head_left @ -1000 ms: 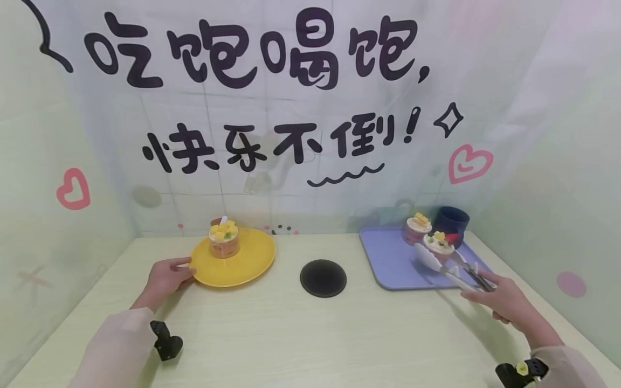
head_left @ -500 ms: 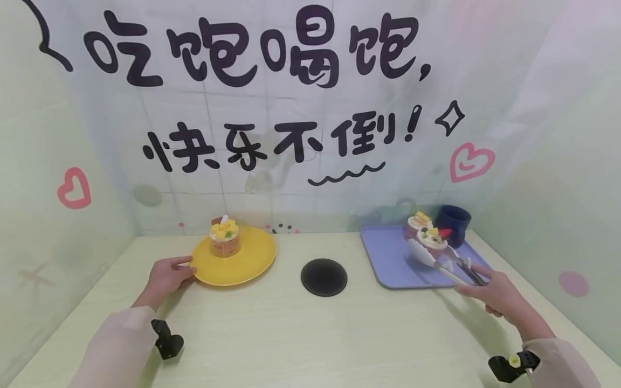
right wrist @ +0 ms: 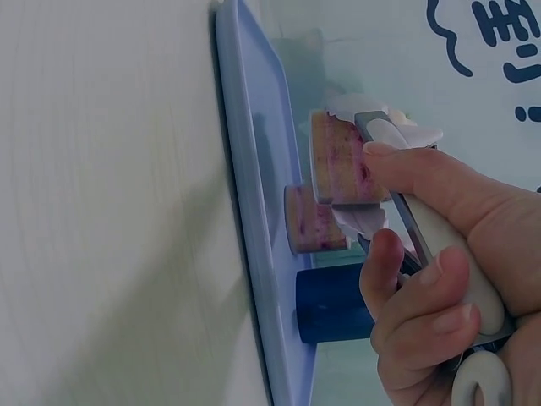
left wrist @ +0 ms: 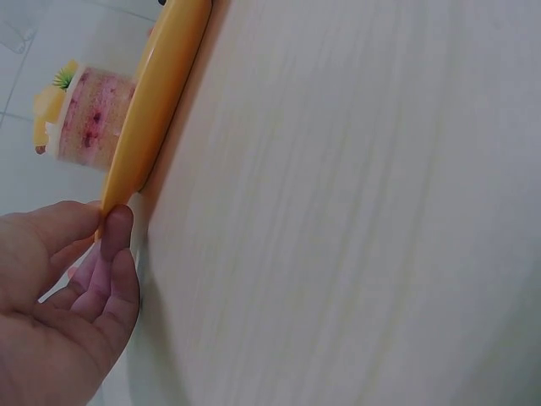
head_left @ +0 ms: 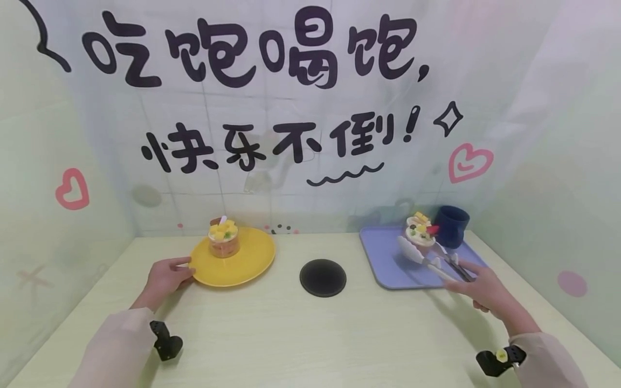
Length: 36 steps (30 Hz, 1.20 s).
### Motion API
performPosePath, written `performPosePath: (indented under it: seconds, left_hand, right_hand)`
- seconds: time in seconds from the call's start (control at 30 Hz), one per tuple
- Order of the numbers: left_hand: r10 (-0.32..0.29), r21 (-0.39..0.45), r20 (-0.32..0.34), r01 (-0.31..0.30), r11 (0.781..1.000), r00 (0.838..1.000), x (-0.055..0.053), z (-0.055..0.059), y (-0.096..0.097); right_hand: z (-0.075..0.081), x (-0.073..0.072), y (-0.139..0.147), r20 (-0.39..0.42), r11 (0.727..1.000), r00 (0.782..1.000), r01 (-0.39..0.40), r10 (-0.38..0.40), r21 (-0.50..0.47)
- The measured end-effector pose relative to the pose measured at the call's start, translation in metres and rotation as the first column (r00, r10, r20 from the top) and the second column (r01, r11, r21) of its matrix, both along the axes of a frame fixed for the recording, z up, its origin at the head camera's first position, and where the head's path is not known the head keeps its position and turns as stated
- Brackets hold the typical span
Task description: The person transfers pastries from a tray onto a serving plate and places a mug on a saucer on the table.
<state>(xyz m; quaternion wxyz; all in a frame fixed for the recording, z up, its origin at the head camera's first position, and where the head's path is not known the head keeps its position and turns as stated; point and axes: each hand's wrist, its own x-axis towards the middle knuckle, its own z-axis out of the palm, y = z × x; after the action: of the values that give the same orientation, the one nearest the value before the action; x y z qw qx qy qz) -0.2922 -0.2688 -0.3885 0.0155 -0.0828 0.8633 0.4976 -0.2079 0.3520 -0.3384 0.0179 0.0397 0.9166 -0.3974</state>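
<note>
The right hand point(head_left: 485, 291) grips white tongs point(head_left: 427, 260) at the near right of the counter point(head_left: 310, 334), its fingers and thumb curled round the handles; the tongs' tips close on a cake point(head_left: 421, 235) topped with cream and fruit, held above the blue tray point(head_left: 388, 258). In the right wrist view the same hand point(right wrist: 431, 279) squeezes the tongs point(right wrist: 439, 228), whose tips clamp the pink, layered sides of the cake point(right wrist: 338, 165), clear of the tray point(right wrist: 254, 211). A second cake point(right wrist: 308, 220) stands on the tray just behind it, and a dark blue cup point(right wrist: 334, 304) sits at the tray's far right corner. The left hand point(head_left: 165, 277) rests on the counter at the near left and pinches the near rim of the yellow plate point(head_left: 247, 264); in the left wrist view its thumb point(left wrist: 114, 233) presses against the plate's edge point(left wrist: 156, 93). A third cake point(head_left: 223, 237), topped with yellow fruit, stands on the far half of the plate. A black disc point(head_left: 323, 277) lies in the counter between plate and tray, well apart from both hands.
</note>
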Motion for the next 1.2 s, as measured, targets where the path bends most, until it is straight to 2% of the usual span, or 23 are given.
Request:
performPosePath:
  seconds: [0.43,0.7,1.2]
  left_hand:
    - [0.006,0.002,0.001,-0.006,1.0,1.0,-0.001,-0.001,-0.001]
    - [0.007,0.008,0.002,-0.007,1.0,1.0,-0.001,-0.001,-0.001]
    - [0.005,0.004,0.007,-0.005,1.0,1.0,-0.001,-0.001,-0.001]
  right_hand:
    - [0.002,-0.006,-0.015,0.009,1.0,1.0,-0.008,0.008,0.022]
    - [0.005,-0.008,-0.029,0.012,1.0,1.0,-0.012,0.012,-0.002]
    - [0.0,-0.016,-0.037,0.009,1.0,1.0,-0.017,0.017,-0.024]
